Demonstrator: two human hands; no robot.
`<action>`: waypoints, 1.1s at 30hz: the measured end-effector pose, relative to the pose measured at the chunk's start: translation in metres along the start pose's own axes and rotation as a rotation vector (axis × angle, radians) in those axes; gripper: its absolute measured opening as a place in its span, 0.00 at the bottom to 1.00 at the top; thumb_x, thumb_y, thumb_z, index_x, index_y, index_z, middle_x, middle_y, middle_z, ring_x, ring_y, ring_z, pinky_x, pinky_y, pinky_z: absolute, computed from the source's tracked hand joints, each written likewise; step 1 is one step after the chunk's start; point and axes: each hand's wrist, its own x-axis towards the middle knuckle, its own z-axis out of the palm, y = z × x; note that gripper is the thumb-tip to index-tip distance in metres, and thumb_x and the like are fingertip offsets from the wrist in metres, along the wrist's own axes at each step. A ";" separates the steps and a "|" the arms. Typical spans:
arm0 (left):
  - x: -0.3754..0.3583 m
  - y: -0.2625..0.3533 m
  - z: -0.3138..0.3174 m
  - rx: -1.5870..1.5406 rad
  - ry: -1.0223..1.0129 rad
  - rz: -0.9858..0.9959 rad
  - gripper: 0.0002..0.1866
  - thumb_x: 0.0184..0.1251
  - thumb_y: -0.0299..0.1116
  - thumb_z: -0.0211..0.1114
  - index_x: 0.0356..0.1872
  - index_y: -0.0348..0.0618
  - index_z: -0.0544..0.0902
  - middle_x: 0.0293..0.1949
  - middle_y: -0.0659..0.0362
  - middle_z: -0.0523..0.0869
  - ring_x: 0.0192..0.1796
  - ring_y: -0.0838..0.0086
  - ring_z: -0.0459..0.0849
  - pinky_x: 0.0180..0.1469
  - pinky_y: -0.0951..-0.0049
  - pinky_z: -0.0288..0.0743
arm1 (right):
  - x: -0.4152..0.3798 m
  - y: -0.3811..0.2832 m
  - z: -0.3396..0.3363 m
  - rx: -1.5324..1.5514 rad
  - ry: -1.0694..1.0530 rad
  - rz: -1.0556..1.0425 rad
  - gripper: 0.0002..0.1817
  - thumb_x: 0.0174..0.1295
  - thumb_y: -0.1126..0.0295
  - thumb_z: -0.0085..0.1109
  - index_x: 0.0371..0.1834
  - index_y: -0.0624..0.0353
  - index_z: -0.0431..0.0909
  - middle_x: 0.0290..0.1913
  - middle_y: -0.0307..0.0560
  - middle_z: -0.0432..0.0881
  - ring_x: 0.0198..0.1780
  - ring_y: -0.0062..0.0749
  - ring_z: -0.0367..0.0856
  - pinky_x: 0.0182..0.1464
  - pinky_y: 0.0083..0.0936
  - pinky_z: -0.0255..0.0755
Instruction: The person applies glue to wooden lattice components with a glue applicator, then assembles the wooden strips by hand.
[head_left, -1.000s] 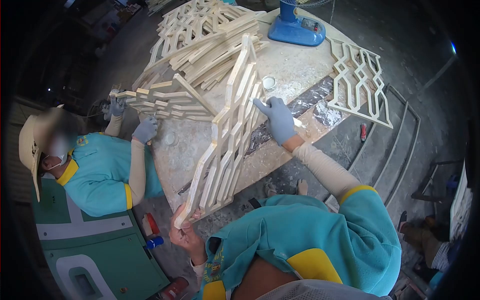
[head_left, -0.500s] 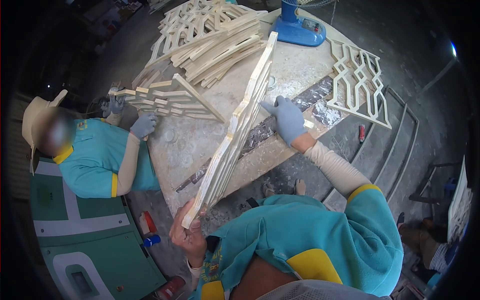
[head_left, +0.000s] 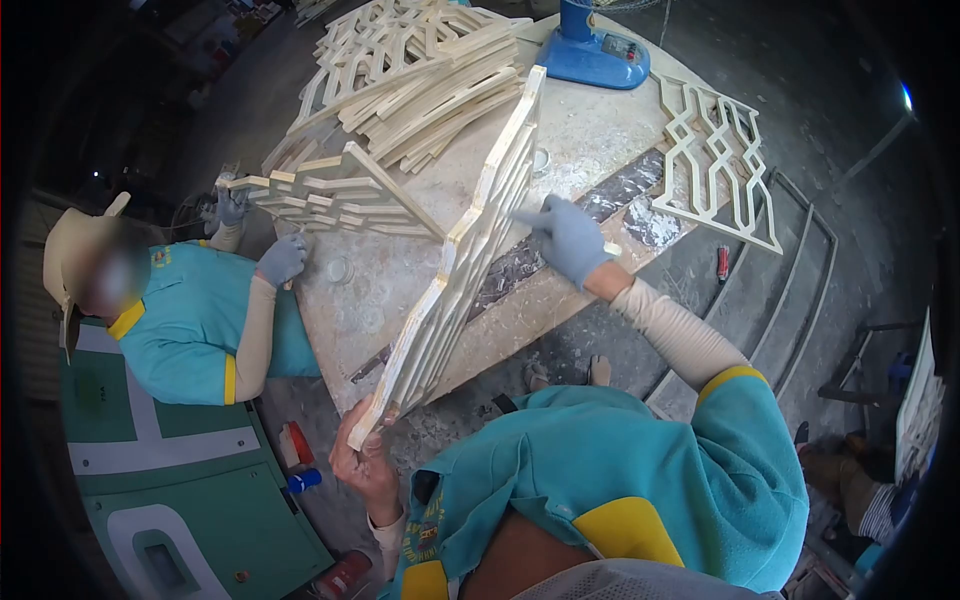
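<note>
A wooden lattice panel (head_left: 462, 245) stands on edge, slanting from the lower left up across the worktable (head_left: 350, 330). Its lower end is gripped by my bare left hand (head_left: 364, 462). My right hand (head_left: 575, 238), in a grey glove, is beside the panel's right side with the index finger stretched toward it; whether a fingertip touches the wood cannot be made out. A small pale block (head_left: 612, 248) lies by the right wrist. A small round container (head_left: 541, 160) sits just behind the panel.
A co-worker (head_left: 190, 310) at the left holds another lattice panel (head_left: 340, 200). Stacked lattices (head_left: 430, 100) lie at the back, near a blue fan base (head_left: 598, 60). One more lattice (head_left: 712, 160) overhangs the right edge. Metal bars (head_left: 790, 290) stand on the floor.
The panel has shifted slightly left, together with my left hand. My right hand has moved a little left, its index finger still extended.
</note>
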 end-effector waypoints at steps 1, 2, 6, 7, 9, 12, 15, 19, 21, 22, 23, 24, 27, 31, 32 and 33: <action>0.000 -0.002 -0.002 0.017 0.000 -0.001 0.28 0.74 0.49 0.59 0.51 0.26 0.81 0.38 0.48 0.87 0.41 0.67 0.86 0.46 0.70 0.76 | 0.005 0.002 -0.001 0.044 0.051 0.062 0.31 0.55 0.77 0.59 0.59 0.28 0.81 0.36 0.48 0.74 0.38 0.45 0.79 0.39 0.39 0.76; -0.001 -0.003 -0.002 0.033 0.001 -0.001 0.29 0.74 0.50 0.58 0.51 0.26 0.82 0.38 0.48 0.87 0.41 0.67 0.86 0.47 0.69 0.77 | 0.010 0.005 -0.001 0.044 0.050 0.062 0.31 0.55 0.77 0.59 0.59 0.28 0.81 0.36 0.48 0.74 0.38 0.45 0.79 0.39 0.39 0.76; -0.001 -0.006 -0.003 0.031 -0.004 -0.010 0.29 0.74 0.51 0.58 0.51 0.26 0.81 0.37 0.48 0.87 0.41 0.67 0.85 0.47 0.69 0.76 | 0.011 0.008 0.009 -0.112 0.180 0.010 0.29 0.57 0.76 0.57 0.59 0.28 0.81 0.36 0.48 0.74 0.37 0.45 0.79 0.38 0.38 0.75; -0.001 -0.007 -0.004 0.041 0.004 -0.002 0.29 0.74 0.50 0.58 0.51 0.26 0.81 0.36 0.49 0.87 0.41 0.67 0.85 0.47 0.69 0.76 | 0.006 0.005 0.013 -0.120 0.180 -0.046 0.29 0.57 0.76 0.57 0.59 0.28 0.81 0.36 0.49 0.74 0.37 0.45 0.79 0.38 0.37 0.75; 0.000 -0.009 -0.003 0.051 0.011 0.003 0.29 0.74 0.50 0.58 0.51 0.26 0.81 0.35 0.49 0.87 0.40 0.67 0.85 0.46 0.69 0.76 | 0.000 0.004 0.009 -0.058 0.107 -0.066 0.28 0.57 0.76 0.57 0.59 0.28 0.81 0.36 0.49 0.75 0.36 0.45 0.79 0.38 0.37 0.76; 0.001 -0.010 -0.004 0.022 0.007 -0.001 0.29 0.74 0.50 0.58 0.51 0.26 0.81 0.35 0.50 0.87 0.39 0.67 0.85 0.46 0.69 0.76 | 0.011 0.005 -0.001 0.016 0.085 -0.006 0.27 0.57 0.75 0.58 0.58 0.28 0.81 0.36 0.49 0.74 0.36 0.45 0.79 0.39 0.38 0.76; 0.002 -0.012 -0.004 0.019 -0.006 -0.001 0.29 0.74 0.51 0.59 0.51 0.26 0.81 0.35 0.51 0.87 0.39 0.68 0.84 0.46 0.70 0.75 | 0.016 0.005 0.002 -0.038 0.125 0.094 0.26 0.57 0.74 0.59 0.57 0.30 0.82 0.35 0.48 0.74 0.36 0.44 0.78 0.39 0.38 0.75; 0.004 -0.020 -0.002 -0.014 0.010 -0.007 0.29 0.73 0.51 0.59 0.51 0.27 0.81 0.35 0.51 0.87 0.39 0.69 0.84 0.46 0.70 0.75 | -0.002 -0.005 0.015 -0.082 0.171 -0.069 0.24 0.57 0.74 0.60 0.56 0.33 0.83 0.35 0.48 0.74 0.35 0.44 0.78 0.39 0.37 0.75; 0.004 -0.024 -0.004 -0.031 0.017 -0.008 0.29 0.73 0.52 0.60 0.51 0.27 0.81 0.35 0.52 0.87 0.39 0.69 0.83 0.46 0.70 0.75 | -0.005 -0.004 0.013 -0.060 0.028 -0.059 0.27 0.60 0.73 0.57 0.61 0.27 0.79 0.41 0.47 0.76 0.40 0.43 0.80 0.41 0.37 0.77; 0.004 -0.026 -0.005 -0.022 0.022 -0.011 0.29 0.73 0.52 0.60 0.51 0.28 0.82 0.35 0.52 0.86 0.40 0.69 0.83 0.46 0.70 0.75 | -0.002 0.000 0.010 0.072 -0.025 -0.029 0.27 0.60 0.74 0.57 0.60 0.27 0.80 0.40 0.48 0.76 0.40 0.44 0.80 0.41 0.38 0.77; 0.003 -0.027 -0.006 -0.014 0.026 -0.014 0.29 0.73 0.52 0.60 0.51 0.28 0.82 0.36 0.52 0.86 0.40 0.70 0.83 0.46 0.70 0.75 | 0.001 0.004 0.008 0.204 -0.079 0.002 0.26 0.60 0.74 0.56 0.59 0.28 0.80 0.38 0.49 0.75 0.39 0.45 0.80 0.41 0.39 0.76; 0.004 -0.027 -0.006 -0.015 0.024 -0.013 0.29 0.73 0.52 0.60 0.51 0.28 0.82 0.36 0.52 0.86 0.40 0.70 0.83 0.46 0.70 0.75 | 0.006 0.005 0.006 0.203 -0.077 0.004 0.26 0.60 0.74 0.56 0.59 0.28 0.80 0.38 0.49 0.75 0.39 0.45 0.80 0.41 0.39 0.76; 0.003 -0.027 -0.006 -0.036 0.013 -0.025 0.29 0.73 0.53 0.59 0.52 0.29 0.82 0.37 0.52 0.86 0.41 0.70 0.83 0.47 0.70 0.74 | 0.011 0.004 0.003 0.102 0.125 0.105 0.25 0.60 0.74 0.56 0.58 0.31 0.82 0.35 0.50 0.75 0.37 0.46 0.80 0.40 0.39 0.75; 0.006 -0.035 -0.007 -0.015 0.048 -0.014 0.29 0.73 0.53 0.59 0.51 0.29 0.82 0.38 0.52 0.86 0.42 0.71 0.83 0.48 0.70 0.75 | -0.004 -0.004 0.017 0.063 0.109 -0.002 0.23 0.60 0.73 0.57 0.57 0.35 0.83 0.33 0.51 0.75 0.36 0.45 0.79 0.39 0.40 0.74; 0.007 -0.037 -0.007 0.007 0.066 0.003 0.29 0.74 0.53 0.58 0.51 0.28 0.82 0.38 0.52 0.86 0.42 0.71 0.84 0.48 0.70 0.75 | -0.008 -0.002 0.022 0.162 0.089 -0.049 0.23 0.60 0.74 0.57 0.57 0.36 0.83 0.32 0.51 0.75 0.36 0.44 0.79 0.38 0.39 0.74; 0.009 -0.036 -0.007 0.008 0.068 0.004 0.29 0.74 0.53 0.58 0.51 0.28 0.82 0.38 0.52 0.86 0.42 0.71 0.84 0.48 0.70 0.75 | -0.006 0.002 0.025 0.163 0.091 -0.052 0.23 0.60 0.74 0.57 0.57 0.36 0.83 0.32 0.51 0.75 0.36 0.44 0.79 0.38 0.39 0.74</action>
